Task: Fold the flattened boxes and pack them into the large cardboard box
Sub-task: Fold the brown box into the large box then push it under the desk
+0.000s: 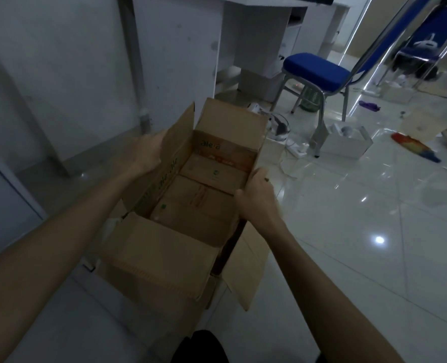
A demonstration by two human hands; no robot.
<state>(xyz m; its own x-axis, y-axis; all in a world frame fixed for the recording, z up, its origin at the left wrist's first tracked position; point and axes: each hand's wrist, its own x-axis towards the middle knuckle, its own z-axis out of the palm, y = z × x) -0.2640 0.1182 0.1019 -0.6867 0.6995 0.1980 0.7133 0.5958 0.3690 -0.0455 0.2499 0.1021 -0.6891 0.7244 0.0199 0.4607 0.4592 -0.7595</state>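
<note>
The large cardboard box stands open on the floor in front of me, its four flaps raised or spread. Inside it lie folded brown boxes packed side by side along the bottom. My left hand grips the upright left flap near its top edge. My right hand is closed over the box's right wall rim. The right flap hangs outward below that hand.
A white desk panel rises just behind the box. A blue-seated metal chair stands to the back right, with a white power strip and a small white box near its legs. Loose items lie scattered on the glossy tiled floor at right.
</note>
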